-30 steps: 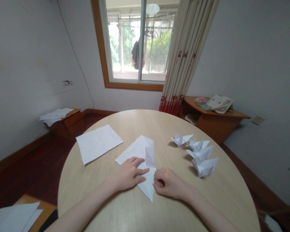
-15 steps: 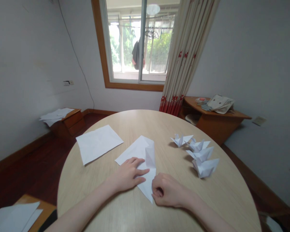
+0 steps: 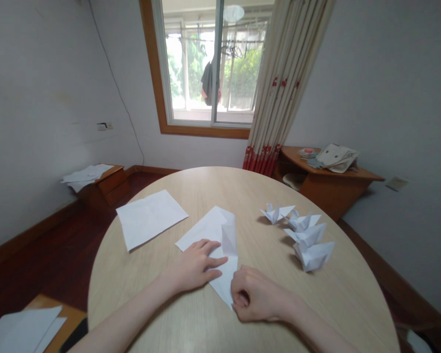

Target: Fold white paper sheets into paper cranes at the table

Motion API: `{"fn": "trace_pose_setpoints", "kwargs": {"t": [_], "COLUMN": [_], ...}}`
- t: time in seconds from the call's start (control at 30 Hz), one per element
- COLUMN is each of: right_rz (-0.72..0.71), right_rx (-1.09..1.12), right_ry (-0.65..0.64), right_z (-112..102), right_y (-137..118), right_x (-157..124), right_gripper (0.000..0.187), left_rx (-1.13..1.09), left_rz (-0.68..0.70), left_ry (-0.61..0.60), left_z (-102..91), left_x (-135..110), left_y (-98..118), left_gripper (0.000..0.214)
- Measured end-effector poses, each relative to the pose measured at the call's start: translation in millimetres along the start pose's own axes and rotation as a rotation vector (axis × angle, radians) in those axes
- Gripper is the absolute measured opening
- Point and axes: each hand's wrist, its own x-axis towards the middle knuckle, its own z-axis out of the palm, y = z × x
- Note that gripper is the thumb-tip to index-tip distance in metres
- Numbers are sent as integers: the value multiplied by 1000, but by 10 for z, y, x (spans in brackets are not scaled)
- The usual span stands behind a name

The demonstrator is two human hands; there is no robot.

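Note:
A white sheet of paper [image 3: 213, 229], partly folded, lies on the round wooden table [image 3: 213, 328] in front of me. My left hand [image 3: 195, 264] rests flat on it with fingers stretched out, pinning it down. My right hand [image 3: 256, 295] is curled into a loose fist, its fingers pressing the near corner of the same sheet against the table. Several folded white paper figures [image 3: 304, 237] sit in a row to the right of the sheet, apart from both hands.
A flat unfolded white sheet [image 3: 150, 216] lies at the table's left. More paper [image 3: 22, 329] sits on a low surface at bottom left. A wooden side table [image 3: 330, 181] stands by the curtain [image 3: 279, 93], and a small cabinet [image 3: 102, 182] with papers against the left wall.
My right hand has slid down along the sheet's right edge toward its near corner. My left hand has stayed where it was.

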Motion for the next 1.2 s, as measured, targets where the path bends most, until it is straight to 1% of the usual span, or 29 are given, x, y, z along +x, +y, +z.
{"fn": "trace_pose_setpoints", "kwargs": {"t": [0.2,0.47,0.57,0.7,0.83,0.93,1.1,1.2], "right_rz": [8,55,64,70,122,129,-11,-38], "right_rx": [35,106,146,249,358,329,64,-38], "right_ry": [-6,-30,-12,46,60,141,399,489], "right_z": [-12,-8,15,40,50,69,84,54], "right_y": [-1,8,30,98,147,164,251,309], "right_x": [-2,13,19,31,51,68,94,98], "right_gripper": [23,21,21,20,21,21,29,32], "left_rx": [-5,-27,-25,-38,-48,-31,-49,-65], "left_rz": [-1,4,12,31,33,11,-18,-21], "left_ry": [8,20,28,56,80,52,27,1], "left_z": [-3,5,19,56,72,74,101,115], "left_x": [1,0,-5,-12,-12,-7,10,21], "left_y": [3,-3,-13,-23,-18,-27,-81,-100], "left_gripper": [36,34,34,35,34,33,35,41]}}
